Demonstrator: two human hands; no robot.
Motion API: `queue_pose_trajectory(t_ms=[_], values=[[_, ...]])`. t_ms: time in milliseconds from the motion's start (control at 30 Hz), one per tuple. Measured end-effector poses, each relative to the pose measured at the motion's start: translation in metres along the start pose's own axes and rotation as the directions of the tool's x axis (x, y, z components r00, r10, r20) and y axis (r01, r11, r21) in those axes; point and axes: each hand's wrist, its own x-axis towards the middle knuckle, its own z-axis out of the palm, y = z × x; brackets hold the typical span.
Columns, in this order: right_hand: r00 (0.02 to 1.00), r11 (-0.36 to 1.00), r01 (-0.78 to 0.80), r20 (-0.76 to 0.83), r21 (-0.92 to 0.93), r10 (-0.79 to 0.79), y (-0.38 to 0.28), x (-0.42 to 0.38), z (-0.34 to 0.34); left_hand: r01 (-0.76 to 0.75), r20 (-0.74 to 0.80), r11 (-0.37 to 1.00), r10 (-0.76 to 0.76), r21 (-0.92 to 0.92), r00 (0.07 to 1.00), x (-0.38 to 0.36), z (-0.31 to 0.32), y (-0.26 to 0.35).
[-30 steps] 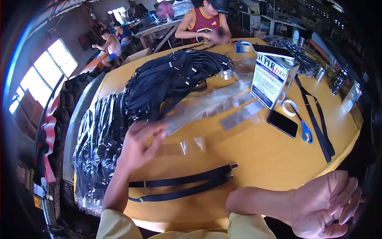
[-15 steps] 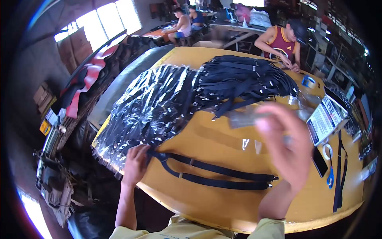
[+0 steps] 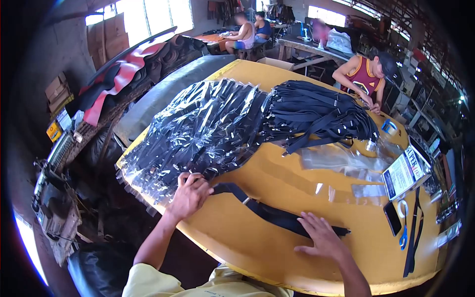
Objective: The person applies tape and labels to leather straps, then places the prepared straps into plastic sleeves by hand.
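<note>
Suspenders (image 3: 272, 214), one black set, lie lengthwise on the yellow counter (image 3: 237, 240), outside any clear sleeve, the two straps drawn close together. Left hand (image 3: 191, 195): fingers curled at the left end; whether they pinch the strap cannot be told. Right hand (image 3: 321, 236): fingers spread, palm down, at the section near the right end.

Progress, as judged from the layout: the glossy plastic-covered pile (image 3: 198, 133), beside the left hand, appears to be the finished portion and is large. The loose pile (image 3: 316, 114) of matt black straps, adjoining it, appears unsleeved; a substantial quantity remains. The set in hand is straightened but unpacked. Flat clear sleeves (image 3: 341, 161) lie between the loose pile and the tin (image 3: 403, 175). A separate strap (image 3: 411, 255) lies beside the scissors (image 3: 403, 238), also uncovered. Exact counts cannot be determined.
</note>
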Motion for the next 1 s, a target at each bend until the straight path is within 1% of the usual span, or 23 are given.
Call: queue_pose_trajectory(t_ms=[33,67,100,133,167,200,233,267,300,400,433,467,500,533,567,600,633,667,700,733,767,867,1000], values=[[0.996,0.998,-0.033,-0.084,0.050,0.037,-0.002,-0.002,-0.001,0.050,0.110,0.994,-0.039,-0.096,0.993,0.008,-0.006,-0.003],[0.997,0.999,-0.027,-0.077,0.048,0.030,0.002,-0.002,-0.002,0.107,0.225,0.977,-0.064,-0.185,0.972,0.015,-0.011,-0.008],[0.992,0.989,-0.030,-0.120,0.146,0.048,0.008,-0.004,-0.004,0.053,0.117,0.955,-0.019,-0.293,0.993,0.023,-0.011,-0.015],[0.984,0.970,-0.030,-0.166,0.241,0.071,0.010,-0.003,-0.008,0.197,0.264,0.917,-0.106,-0.347,0.959,0.034,-0.035,-0.005],[0.956,0.963,-0.052,-0.266,0.265,0.124,0.004,-0.001,-0.014,0.207,0.322,0.904,-0.083,-0.373,0.943,0.043,-0.043,-0.008],[0.954,0.965,-0.050,-0.272,0.257,0.122,0.007,-0.001,-0.015,0.214,0.376,0.892,-0.054,-0.399,0.925,0.051,-0.048,-0.011],[0.950,0.963,-0.085,-0.271,0.255,0.155,0.013,-0.001,-0.015,0.207,0.365,0.893,-0.052,-0.400,0.929,0.058,-0.052,-0.014],[0.943,0.959,-0.122,-0.271,0.254,0.191,0.019,-0.001,-0.016,0.170,0.422,0.892,0.026,-0.420,0.906,0.064,-0.056,-0.017],[0.940,0.961,-0.125,-0.279,0.248,0.195,0.025,-0.003,-0.015,0.134,0.475,0.887,0.105,-0.442,0.874,0.067,-0.058,-0.019],[0.921,0.973,-0.117,-0.344,0.199,0.181,0.037,-0.012,-0.014,0.038,0.528,0.896,0.226,-0.442,0.819,0.068,-0.075,-0.018],[0.905,0.984,-0.097,-0.397,0.152,0.151,0.038,-0.017,-0.015,0.002,0.508,0.905,0.236,-0.425,0.829,0.065,-0.077,-0.022],[0.886,0.991,-0.088,-0.446,0.105,0.126,0.039,-0.024,-0.017,-0.152,0.350,0.919,0.286,-0.364,0.892,0.058,-0.073,-0.023],[0.883,0.986,-0.119,-0.442,0.118,0.159,0.037,-0.030,-0.021,-0.200,0.273,0.949,0.265,-0.245,0.925,0.056,-0.078,-0.019],[0.867,0.995,-0.094,-0.490,0.018,0.091,0.033,-0.034,-0.027,-0.234,0.190,0.965,0.254,-0.122,0.948,0.054,-0.084,-0.013],[0.850,0.994,-0.072,-0.527,-0.085,0.017,0.029,-0.040,-0.028,-0.241,0.057,0.970,0.242,-0.033,0.968,0.052,-0.082,-0.010],[0.850,0.992,-0.100,-0.525,-0.072,0.048,0.026,-0.049,-0.025,-0.231,-0.081,0.971,0.235,0.054,0.969,0.049,-0.077,-0.008],[0.872,0.982,-0.116,-0.489,-0.150,0.028,0.023,-0.056,-0.022,-0.243,-0.193,0.962,0.264,0.123,0.945,0.044,-0.066,-0.011],[0.891,0.965,-0.125,-0.454,-0.231,0.007,0.023,-0.061,-0.020,-0.228,-0.243,0.956,0.268,0.183,0.932,0.035,-0.054,-0.015],[0.888,0.963,-0.147,-0.459,-0.225,0.028,0.023,-0.065,-0.018,-0.179,-0.235,0.975,0.207,0.135,0.950,0.024,-0.037,-0.021],[0.943,0.955,-0.138,-0.329,-0.261,0.047,0.022,-0.070,-0.013,-0.129,-0.221,0.988,0.145,0.087,0.964,0.012,-0.022,-0.025],[0.979,0.949,-0.125,-0.191,-0.290,0.071,0.021,-0.074,-0.008,-0.111,-0.149,0.987,0.128,0.118,0.980,0.005,-0.012,-0.027],[0.971,0.975,-0.136,-0.217,-0.176,0.097,0.020,-0.077,0.010,-0.026,0.002,0.987,0.026,0.161,1.000,-0.005,0.003,-0.028],[0.977,0.951,-0.164,-0.175,-0.261,0.120,0.019,-0.081,0.000,0.043,-0.111,0.980,-0.022,0.195,0.994,0.006,0.002,-0.031]])
